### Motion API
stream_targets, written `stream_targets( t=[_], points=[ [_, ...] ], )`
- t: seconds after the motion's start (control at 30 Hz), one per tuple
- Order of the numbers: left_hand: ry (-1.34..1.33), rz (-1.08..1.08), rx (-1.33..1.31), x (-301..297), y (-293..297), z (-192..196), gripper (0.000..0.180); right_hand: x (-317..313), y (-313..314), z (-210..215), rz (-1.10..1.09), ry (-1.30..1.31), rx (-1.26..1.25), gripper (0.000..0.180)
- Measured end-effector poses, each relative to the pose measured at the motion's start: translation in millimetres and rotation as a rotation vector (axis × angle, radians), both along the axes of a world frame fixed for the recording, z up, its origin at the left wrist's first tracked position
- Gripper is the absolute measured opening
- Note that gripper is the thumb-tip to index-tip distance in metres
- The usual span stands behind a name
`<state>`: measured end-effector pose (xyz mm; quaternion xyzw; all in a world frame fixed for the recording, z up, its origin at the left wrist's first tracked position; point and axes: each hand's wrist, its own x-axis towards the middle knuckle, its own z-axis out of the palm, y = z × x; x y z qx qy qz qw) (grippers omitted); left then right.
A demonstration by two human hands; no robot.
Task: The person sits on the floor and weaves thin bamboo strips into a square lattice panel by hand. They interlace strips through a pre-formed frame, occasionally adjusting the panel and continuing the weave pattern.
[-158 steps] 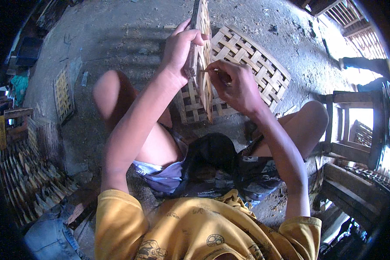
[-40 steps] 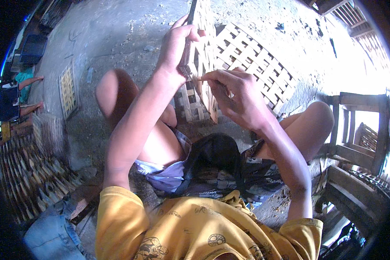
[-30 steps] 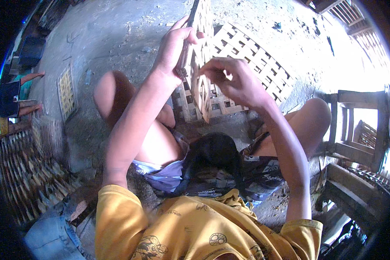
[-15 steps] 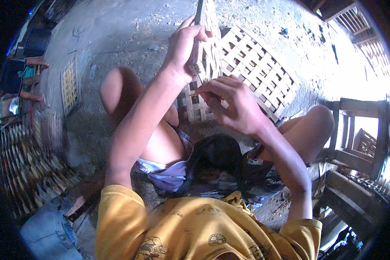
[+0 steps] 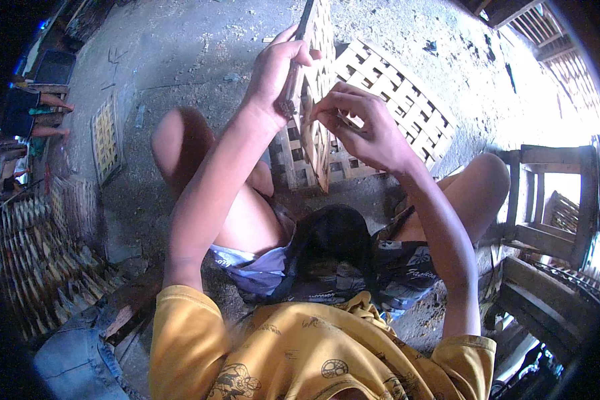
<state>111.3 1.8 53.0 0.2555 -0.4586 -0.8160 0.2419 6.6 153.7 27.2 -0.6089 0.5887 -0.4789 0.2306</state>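
Note:
My left hand (image 5: 271, 73) is closed round the wooden edge of a woven bamboo panel (image 5: 321, 50), which stands on edge and is seen almost side-on. From its near end, pale strips (image 5: 321, 163) slant down to a point between my knees. My right hand (image 5: 370, 130) is beside that near end with thumb and fingers pinched together at a strip, partly hiding it. Behind and below lies a second woven bamboo panel (image 5: 407, 100) with an open lattice, flat on the ground and partly covered by the held panel and my right hand.
Another small woven panel (image 5: 105, 139) lies on the dusty floor at the left. Bamboo slats (image 5: 43, 257) and blue denim cloth (image 5: 80, 357) are at lower left. A wooden frame (image 5: 557, 243) stands at the right. Another person's legs (image 5: 52, 117) show at far left.
The held panel has turned and shifted slightly left, and its near strips now hang lower. My right hand has moved a little up, its fingertips still at the panel's near end.

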Motion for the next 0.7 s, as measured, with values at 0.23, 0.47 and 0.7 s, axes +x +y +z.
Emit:
stream_targets(
  t=[0.23,0.47,0.7],
  points=[
    [0.016,-0.004,-0.009,-0.4,-3.1,-9.3,0.072,5.2,-2.6,-6.7,-0.193,0.217,-0.076,0.014],
    [0.045,-0.029,0.0,1.8,-11.6,-11.6,0.063,3.6,3.3,-2.5,-0.035,0.069,-0.019,0.014],
    [0.031,-0.007,0.004,3.2,-3.1,-6.1,0.06,9.8,-4.3,-7.5,-0.184,0.161,-0.028,0.015]
  ],
)
